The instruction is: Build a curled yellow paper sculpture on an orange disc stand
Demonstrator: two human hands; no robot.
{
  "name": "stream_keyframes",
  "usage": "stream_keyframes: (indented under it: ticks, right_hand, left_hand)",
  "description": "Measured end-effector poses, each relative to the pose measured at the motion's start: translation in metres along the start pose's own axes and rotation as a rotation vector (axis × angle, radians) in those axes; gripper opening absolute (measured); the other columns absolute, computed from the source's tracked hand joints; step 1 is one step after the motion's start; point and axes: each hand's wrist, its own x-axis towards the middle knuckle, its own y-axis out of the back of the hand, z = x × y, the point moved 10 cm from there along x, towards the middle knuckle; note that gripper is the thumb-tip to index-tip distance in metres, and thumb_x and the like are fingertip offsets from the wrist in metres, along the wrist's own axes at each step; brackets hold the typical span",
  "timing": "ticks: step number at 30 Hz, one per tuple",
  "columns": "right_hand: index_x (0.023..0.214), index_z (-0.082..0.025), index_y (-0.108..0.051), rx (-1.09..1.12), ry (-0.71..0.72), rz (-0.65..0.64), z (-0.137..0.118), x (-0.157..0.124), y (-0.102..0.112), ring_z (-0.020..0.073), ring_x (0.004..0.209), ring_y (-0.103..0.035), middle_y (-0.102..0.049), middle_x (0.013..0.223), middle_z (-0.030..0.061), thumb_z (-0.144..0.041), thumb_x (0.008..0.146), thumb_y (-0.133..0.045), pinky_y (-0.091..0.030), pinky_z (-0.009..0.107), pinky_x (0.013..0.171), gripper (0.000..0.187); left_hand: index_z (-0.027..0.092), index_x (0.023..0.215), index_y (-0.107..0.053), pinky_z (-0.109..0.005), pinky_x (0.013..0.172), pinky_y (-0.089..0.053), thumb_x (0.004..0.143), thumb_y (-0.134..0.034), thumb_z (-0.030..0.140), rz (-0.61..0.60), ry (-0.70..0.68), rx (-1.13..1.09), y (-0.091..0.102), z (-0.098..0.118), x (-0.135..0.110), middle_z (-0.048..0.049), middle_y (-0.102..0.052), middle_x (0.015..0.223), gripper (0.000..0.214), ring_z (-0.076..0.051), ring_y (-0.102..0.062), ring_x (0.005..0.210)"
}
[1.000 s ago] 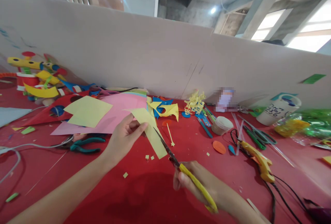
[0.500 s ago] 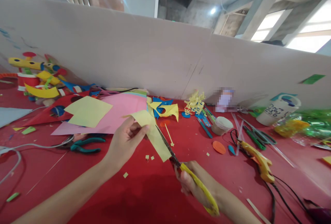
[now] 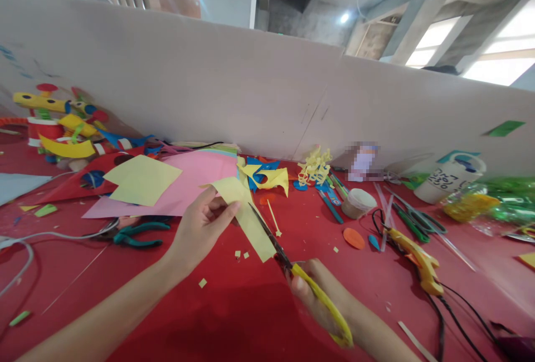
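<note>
Pinched between the thumb and fingers of my left hand (image 3: 207,220) is a strip of pale yellow paper (image 3: 256,234). The strip bends over the fingertips and hangs down to the right over the red table. My right hand (image 3: 315,292) grips a pair of scissors with yellow handles (image 3: 326,303). Their dark blades lie along the right edge of the strip, tips pointing up and left toward my left thumb. The blades look nearly closed. Several tiny yellow paper squares (image 3: 203,283) lie on the table below the strip.
Behind my left hand lie pink sheets (image 3: 200,175) and a pale yellow sheet (image 3: 144,181). Teal-handled pliers (image 3: 140,234) rest at left. A yellow glue gun (image 3: 418,259) with its cord, a small tub (image 3: 358,203) and a white cup (image 3: 451,178) are on the right.
The scissors' tips have shifted slightly up and left along the strip's edge. My left hand and the strip have barely moved.
</note>
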Motion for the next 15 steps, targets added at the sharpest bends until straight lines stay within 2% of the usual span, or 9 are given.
stream_keyframes:
  ticks: [5, 8, 11, 15]
  right_hand:
    - [0.056, -0.020, -0.025, -0.036, 0.003, 0.004, 0.003, -0.001, 0.002, 0.0065, 0.048, -0.018, -0.020, 0.053, -0.0065, -0.073, 0.077, -0.026, -0.013, 0.022, 0.041, 0.057]
    - [0.056, -0.020, -0.026, -0.069, 0.031, -0.013, -0.006, -0.002, 0.001, 0.0065, 0.046, -0.019, -0.022, 0.050, -0.0064, -0.073, 0.077, -0.022, -0.014, 0.022, 0.040, 0.058]
    - [0.056, -0.019, -0.033, -0.117, 0.049, -0.014, -0.018, -0.004, 0.003, 0.0075, 0.046, -0.026, -0.031, 0.051, -0.0044, -0.071, 0.080, -0.017, -0.021, 0.022, 0.042, 0.059]
    - [0.059, -0.017, -0.044, -0.167, 0.063, -0.066, -0.026, -0.007, -0.001, 0.0100, 0.054, -0.037, -0.043, 0.057, 0.0000, -0.067, 0.083, -0.016, -0.031, 0.022, 0.049, 0.062]
  left_hand:
    - [0.018, 0.081, -0.052, -0.023, 0.058, -0.050, 0.076, -0.060, 0.026, 0.019, 0.048, -0.168, 0.006, -0.004, 0.006, 0.0018, -0.059, 0.069, 0.012, -0.013, -0.058, 0.064]
    - [0.021, 0.101, -0.051, -0.023, 0.060, -0.052, 0.077, -0.060, 0.024, -0.008, 0.064, -0.226, 0.006, -0.005, 0.008, -0.0003, -0.063, 0.077, 0.026, -0.013, -0.061, 0.069]
    - [0.024, 0.124, -0.035, -0.027, 0.065, -0.055, 0.077, -0.060, 0.020, -0.027, 0.046, -0.235, 0.003, -0.001, 0.009, -0.0022, -0.066, 0.082, 0.054, -0.016, -0.064, 0.072]
    - [0.026, 0.136, -0.012, -0.030, 0.065, -0.057, 0.076, -0.060, 0.018, -0.033, 0.041, -0.227, -0.002, -0.001, 0.006, -0.0007, -0.067, 0.077, 0.078, -0.017, -0.066, 0.071]
